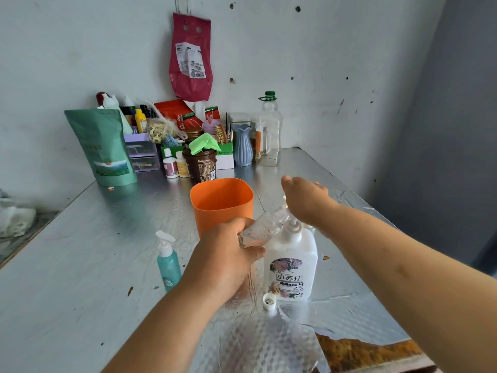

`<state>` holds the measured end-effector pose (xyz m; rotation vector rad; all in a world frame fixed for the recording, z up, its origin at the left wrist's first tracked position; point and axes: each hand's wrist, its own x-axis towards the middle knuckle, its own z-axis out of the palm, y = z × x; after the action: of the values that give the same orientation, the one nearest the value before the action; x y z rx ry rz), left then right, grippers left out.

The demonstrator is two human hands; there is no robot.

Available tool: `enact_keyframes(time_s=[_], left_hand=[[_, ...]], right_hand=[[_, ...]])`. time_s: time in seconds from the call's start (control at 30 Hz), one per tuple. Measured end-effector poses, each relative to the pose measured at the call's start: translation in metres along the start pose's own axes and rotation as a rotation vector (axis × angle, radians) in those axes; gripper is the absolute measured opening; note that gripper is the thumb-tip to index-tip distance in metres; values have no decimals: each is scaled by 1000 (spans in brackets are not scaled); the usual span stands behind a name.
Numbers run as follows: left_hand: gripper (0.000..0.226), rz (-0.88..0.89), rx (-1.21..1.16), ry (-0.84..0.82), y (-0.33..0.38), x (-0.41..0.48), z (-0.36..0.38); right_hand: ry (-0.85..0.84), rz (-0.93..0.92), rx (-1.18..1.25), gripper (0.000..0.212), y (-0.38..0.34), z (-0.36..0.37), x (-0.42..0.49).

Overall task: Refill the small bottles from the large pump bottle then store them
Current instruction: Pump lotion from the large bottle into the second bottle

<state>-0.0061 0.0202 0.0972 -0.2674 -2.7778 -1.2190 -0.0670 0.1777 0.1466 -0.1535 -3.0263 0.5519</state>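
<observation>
Mid-refill: left hand [228, 254] gripping clear small bottle [265, 227] at pump bottle [291, 265] spout, right hand [306, 200] flat, pressing pump — teal bottle [169, 265], storing, capping with loose cap [269, 301] remaining.

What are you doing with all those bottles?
A person is refilling a small clear bottle. The left hand holds it tilted at the nozzle of the big white pump bottle, and the right hand rests on the pump. Its white cap lies on the table. A teal spray bottle and an orange cup stand nearby.
</observation>
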Motion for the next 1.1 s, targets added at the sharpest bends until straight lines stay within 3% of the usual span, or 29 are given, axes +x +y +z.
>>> enact_keyframes(time_s=[0.07,0.23,0.47,0.6,0.73,1.1], left_hand=[[32,-1,5,-1,-1,0,0],[32,-21,10,-13,-7,0,4],[33,-19,9,-9,-3,-2,1],[32,-5,12,-6,0,-1,-2],[32,-6,13,-11,1,-1,-2],[32,-30,21,-16,-4,0,5]], right_hand=[[3,-19,-61,45,-2,4,3],[-5,-57,-142,48,2,16,4],[33,-122,-171,44,2,10,3],[56,-173,-175,28,3,4,3],[34,-206,-176,43,4,3,2],[-34,-131,-183,56,6,21,7]])
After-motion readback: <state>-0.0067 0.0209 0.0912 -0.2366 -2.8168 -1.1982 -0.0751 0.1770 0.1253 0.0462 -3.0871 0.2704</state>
